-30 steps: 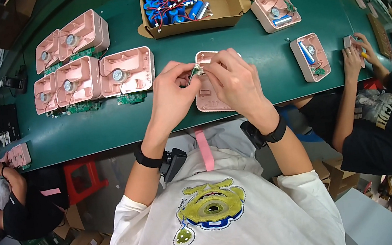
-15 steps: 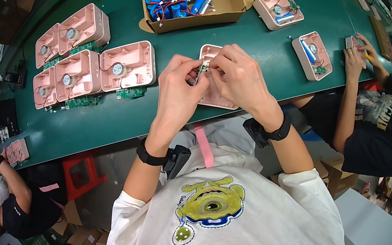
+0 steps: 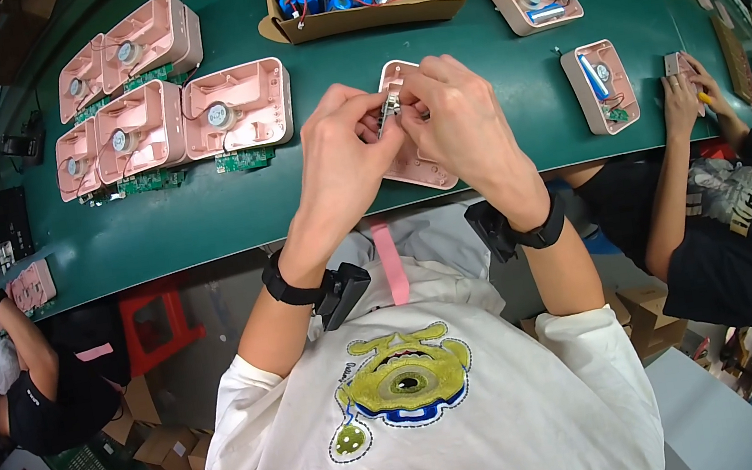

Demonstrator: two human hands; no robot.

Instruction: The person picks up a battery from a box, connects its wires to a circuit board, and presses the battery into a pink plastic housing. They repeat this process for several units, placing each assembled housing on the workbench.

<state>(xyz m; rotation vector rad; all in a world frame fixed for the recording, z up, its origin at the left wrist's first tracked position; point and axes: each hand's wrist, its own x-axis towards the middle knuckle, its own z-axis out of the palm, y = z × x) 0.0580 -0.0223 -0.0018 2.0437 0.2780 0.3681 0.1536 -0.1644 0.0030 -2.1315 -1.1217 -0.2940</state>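
Observation:
Over a pink plastic housing (image 3: 418, 171) on the green table, my two hands meet around a small circuit board (image 3: 389, 112). My left hand (image 3: 337, 152) pinches the board between thumb and fingers, its narrow side turned up. Closed fingertips of my right hand (image 3: 463, 117) press at the board's upper end, where a pale connector seems to be. Whether they grip a wire or plug there is too small and covered to tell. The hands hide much of the housing's inside.
An open cardboard box (image 3: 374, 17) of blue batteries with red and black wires stands beyond my hands. Pink housings with speakers (image 3: 236, 110) and green boards sit at left. Others with blue batteries (image 3: 601, 88) lie at right. Co-workers sit on both sides, one handling a pink part (image 3: 677, 66).
The table and everything on it sit slightly higher in the picture. The circuit board appears more upright between my fingers, while both hands keep their pinch.

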